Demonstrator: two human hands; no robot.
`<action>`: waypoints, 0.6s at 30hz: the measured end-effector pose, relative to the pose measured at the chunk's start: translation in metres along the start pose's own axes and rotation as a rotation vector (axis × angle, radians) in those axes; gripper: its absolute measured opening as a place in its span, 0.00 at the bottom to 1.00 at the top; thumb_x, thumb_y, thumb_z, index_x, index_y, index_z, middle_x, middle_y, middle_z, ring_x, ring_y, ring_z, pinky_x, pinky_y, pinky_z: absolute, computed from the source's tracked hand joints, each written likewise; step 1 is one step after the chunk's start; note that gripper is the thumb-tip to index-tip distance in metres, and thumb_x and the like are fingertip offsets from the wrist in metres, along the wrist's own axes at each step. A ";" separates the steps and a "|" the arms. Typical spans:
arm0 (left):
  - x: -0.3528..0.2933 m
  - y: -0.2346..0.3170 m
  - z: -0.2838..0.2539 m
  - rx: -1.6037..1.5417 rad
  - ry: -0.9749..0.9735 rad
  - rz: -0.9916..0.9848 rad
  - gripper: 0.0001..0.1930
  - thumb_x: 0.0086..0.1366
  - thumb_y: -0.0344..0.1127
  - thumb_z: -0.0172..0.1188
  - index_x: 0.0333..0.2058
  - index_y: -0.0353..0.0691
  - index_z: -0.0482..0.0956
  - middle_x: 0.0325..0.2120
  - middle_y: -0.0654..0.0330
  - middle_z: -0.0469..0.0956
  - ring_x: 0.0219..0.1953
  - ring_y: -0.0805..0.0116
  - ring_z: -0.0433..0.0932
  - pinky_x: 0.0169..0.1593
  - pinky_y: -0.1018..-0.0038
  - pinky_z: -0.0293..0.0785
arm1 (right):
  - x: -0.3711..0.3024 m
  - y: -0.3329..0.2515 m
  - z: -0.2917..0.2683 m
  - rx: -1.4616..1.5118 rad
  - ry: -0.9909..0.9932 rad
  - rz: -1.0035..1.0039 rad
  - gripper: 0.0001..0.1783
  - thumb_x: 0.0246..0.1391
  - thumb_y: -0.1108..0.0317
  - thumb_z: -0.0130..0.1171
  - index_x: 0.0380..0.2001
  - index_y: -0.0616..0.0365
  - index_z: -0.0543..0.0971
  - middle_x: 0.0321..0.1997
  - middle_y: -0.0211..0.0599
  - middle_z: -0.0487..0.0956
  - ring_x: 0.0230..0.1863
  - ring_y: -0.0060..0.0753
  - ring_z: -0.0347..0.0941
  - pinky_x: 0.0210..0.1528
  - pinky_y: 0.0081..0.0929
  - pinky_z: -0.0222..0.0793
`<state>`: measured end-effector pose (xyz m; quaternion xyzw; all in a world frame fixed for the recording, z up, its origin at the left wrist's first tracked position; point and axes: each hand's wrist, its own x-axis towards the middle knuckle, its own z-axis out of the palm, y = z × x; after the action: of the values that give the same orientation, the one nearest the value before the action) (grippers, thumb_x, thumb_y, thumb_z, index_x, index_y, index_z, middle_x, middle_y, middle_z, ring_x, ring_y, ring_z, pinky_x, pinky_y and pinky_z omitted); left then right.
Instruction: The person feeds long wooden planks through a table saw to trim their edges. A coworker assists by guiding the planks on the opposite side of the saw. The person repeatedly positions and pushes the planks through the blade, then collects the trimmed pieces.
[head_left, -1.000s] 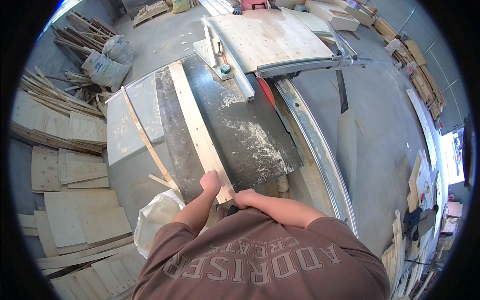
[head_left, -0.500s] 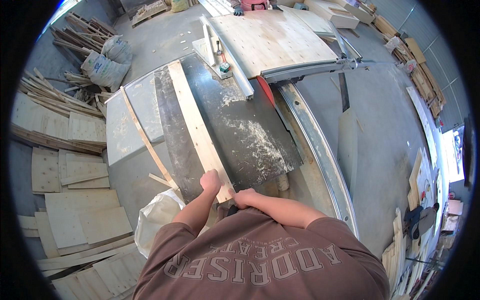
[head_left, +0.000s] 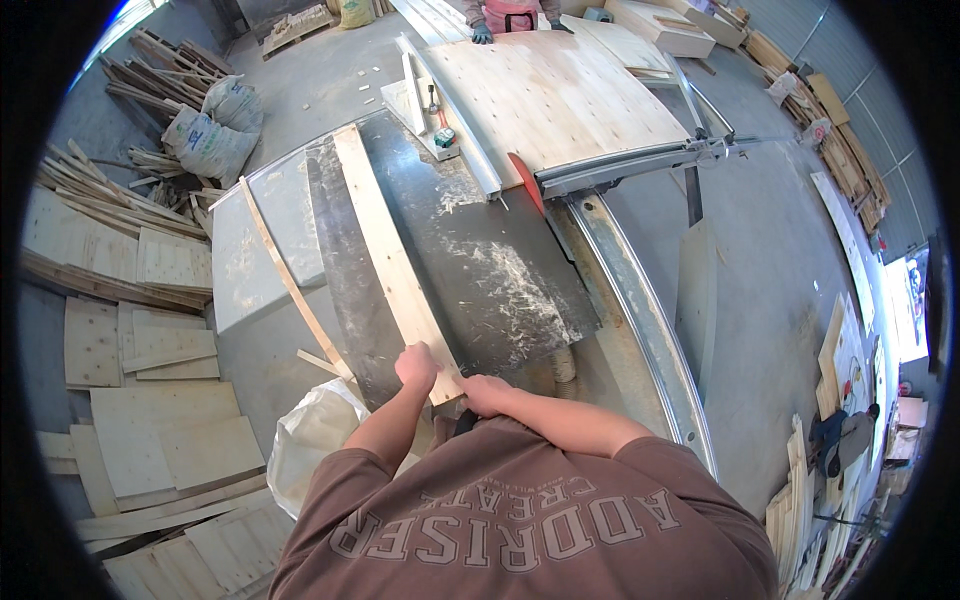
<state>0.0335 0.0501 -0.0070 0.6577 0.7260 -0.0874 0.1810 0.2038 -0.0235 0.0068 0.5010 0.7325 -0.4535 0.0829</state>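
Observation:
A long pale wooden plank [head_left: 385,245] lies lengthwise on the dark saw table [head_left: 480,240], its near end close to my body. My left hand [head_left: 418,367] is closed over the plank's left edge near that end. At the near right corner, my right hand [head_left: 486,394] is closed on the plank, its fingers partly hidden. Sawdust is scattered on the table right of the plank. Farther off, a large plywood sheet [head_left: 560,95] rests beyond the metal fence [head_left: 455,125], beside a red blade guard [head_left: 525,183].
A co-worker's gloved hands [head_left: 482,35] are at the sheet's far edge. A metal rail [head_left: 650,320] runs along the right. A thin wood strip [head_left: 290,270] leans over the table's left side. A white sack [head_left: 315,440] stands by my left arm; stacked boards [head_left: 165,440] lie left.
The plywood sheet and its sliding carriage have come nearer and slightly right, and the co-worker has moved closer with it. My hands and the plank have barely moved.

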 end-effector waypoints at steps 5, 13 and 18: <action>-0.012 0.000 0.001 -0.061 -0.002 -0.044 0.20 0.50 0.40 0.78 0.40 0.39 0.85 0.39 0.48 0.86 0.41 0.48 0.86 0.43 0.58 0.84 | -0.008 0.015 0.006 0.233 0.369 0.003 0.13 0.57 0.64 0.57 0.44 0.56 0.76 0.39 0.50 0.83 0.43 0.58 0.80 0.46 0.50 0.75; -0.049 0.015 0.033 -0.121 0.747 -0.030 0.24 0.58 0.45 0.71 0.48 0.35 0.81 0.43 0.48 0.85 0.41 0.46 0.84 0.51 0.53 0.78 | -0.063 0.077 -0.003 0.373 0.652 0.082 0.12 0.60 0.61 0.55 0.32 0.59 0.78 0.34 0.52 0.83 0.40 0.60 0.79 0.42 0.54 0.73; -0.082 0.019 0.018 -0.644 0.063 -0.221 0.15 0.64 0.41 0.61 0.38 0.32 0.84 0.36 0.47 0.86 0.37 0.53 0.85 0.45 0.61 0.79 | -0.063 0.163 0.043 0.433 0.984 0.168 0.06 0.63 0.69 0.50 0.38 0.61 0.72 0.33 0.58 0.79 0.39 0.69 0.76 0.42 0.60 0.68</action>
<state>0.0611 -0.0303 0.0094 0.4864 0.7885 0.1476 0.3464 0.3523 -0.0828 -0.0761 0.7164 0.5321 -0.2980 -0.3388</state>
